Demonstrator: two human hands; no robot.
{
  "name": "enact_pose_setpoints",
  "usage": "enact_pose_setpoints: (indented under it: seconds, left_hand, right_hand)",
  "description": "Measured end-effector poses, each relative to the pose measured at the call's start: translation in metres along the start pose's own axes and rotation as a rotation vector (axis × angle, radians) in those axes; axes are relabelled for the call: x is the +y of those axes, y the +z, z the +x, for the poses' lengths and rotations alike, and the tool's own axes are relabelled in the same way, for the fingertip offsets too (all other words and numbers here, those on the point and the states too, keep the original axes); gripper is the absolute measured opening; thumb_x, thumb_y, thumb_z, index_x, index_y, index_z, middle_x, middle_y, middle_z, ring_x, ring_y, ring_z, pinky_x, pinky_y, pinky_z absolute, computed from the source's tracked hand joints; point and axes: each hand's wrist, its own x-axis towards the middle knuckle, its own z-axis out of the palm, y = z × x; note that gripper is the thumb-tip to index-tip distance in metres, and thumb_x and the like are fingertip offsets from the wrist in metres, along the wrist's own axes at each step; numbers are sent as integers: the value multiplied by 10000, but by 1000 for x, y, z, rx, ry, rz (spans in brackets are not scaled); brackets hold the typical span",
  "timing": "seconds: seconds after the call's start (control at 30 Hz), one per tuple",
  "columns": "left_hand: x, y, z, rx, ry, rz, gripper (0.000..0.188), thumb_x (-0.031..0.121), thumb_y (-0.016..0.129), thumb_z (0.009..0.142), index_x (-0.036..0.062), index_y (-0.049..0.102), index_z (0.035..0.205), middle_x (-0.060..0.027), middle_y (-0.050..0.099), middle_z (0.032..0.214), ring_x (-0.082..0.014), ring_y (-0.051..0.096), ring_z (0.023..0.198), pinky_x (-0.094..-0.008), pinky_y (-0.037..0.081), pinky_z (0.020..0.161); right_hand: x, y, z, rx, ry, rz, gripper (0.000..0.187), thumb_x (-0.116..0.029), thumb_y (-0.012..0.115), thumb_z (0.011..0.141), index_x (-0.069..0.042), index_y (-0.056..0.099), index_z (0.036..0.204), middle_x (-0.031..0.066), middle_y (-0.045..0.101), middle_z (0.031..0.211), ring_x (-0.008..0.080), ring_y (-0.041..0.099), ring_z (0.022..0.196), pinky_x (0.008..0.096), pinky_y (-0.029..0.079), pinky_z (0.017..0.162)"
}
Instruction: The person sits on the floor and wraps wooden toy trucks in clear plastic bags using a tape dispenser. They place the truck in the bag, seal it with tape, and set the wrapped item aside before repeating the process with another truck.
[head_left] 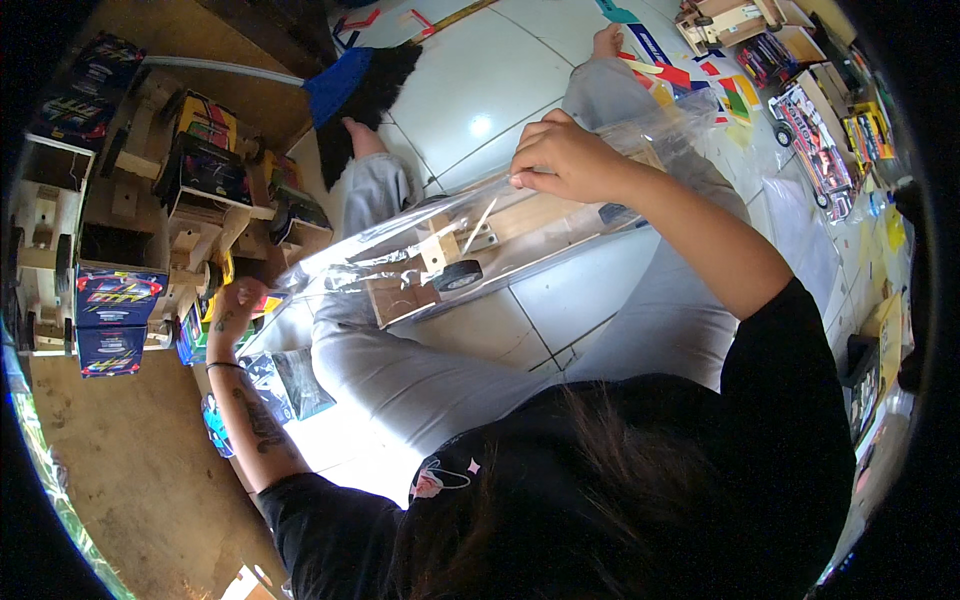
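A wooden toy truck (535, 220) lies across my legs with its bare wood underside, an axle block and a black wheel (458, 275) showing. Around it is a clear plastic bag (375, 245), wrinkled and shiny, stretching past both ends of the truck. At the bag's left end my left hand (238, 298) is closed on the gathered plastic. My right hand (565, 160) pinches the plastic between thumb and fingers above the truck's middle. Part of the truck is hidden by my right hand and glare on the plastic.
Several wooden toy trucks with printed boxes (122, 300) are stacked at the left, close to my left arm. More toy trucks (815, 140) stand at the right. A broom (365, 90) with black bristles and coloured scraps (675, 75) lie on the tiled floor ahead.
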Motion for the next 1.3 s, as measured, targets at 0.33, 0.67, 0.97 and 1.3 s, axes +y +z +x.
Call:
enact_pose_setpoints:
  seconds: [0.33,0.67,0.97,1.3]
  left_hand:
    - [260,122,44,176,955,-236,194,174,673,844,3,675,936,-114,690,904,-234,640,888,-333,464,834]
    - [268,134,86,-431,341,-526,328,265,616,861,-23,680,1006,-149,683,954,-197,610,884,-304,469,808]
    - [272,130,70,-268,558,-98,304,294,603,885,35,665,1033,-112,673,975,-225,606,931,-337,414,893]
    - [262,144,54,108,814,-17,119,235,670,837,120,703,842,-4,653,791,-192,568,887,-510,229,1007]
  right_hand:
    - [-9,-13,4,-106,62,20,148,-214,632,843,-76,684,827,21,668,815,176,571,906,350,330,921]
    - [-23,9,-15,318,-174,-462,253,-266,650,782,-109,655,981,30,645,914,204,563,1008,431,314,1025]
    - [-17,21,-15,169,-44,-369,113,-189,668,763,-95,665,826,5,611,975,191,525,1092,463,291,1037]
    - [11,-15,-25,-41,-101,-331,129,-251,633,804,-126,649,831,34,616,781,202,562,952,432,330,979]
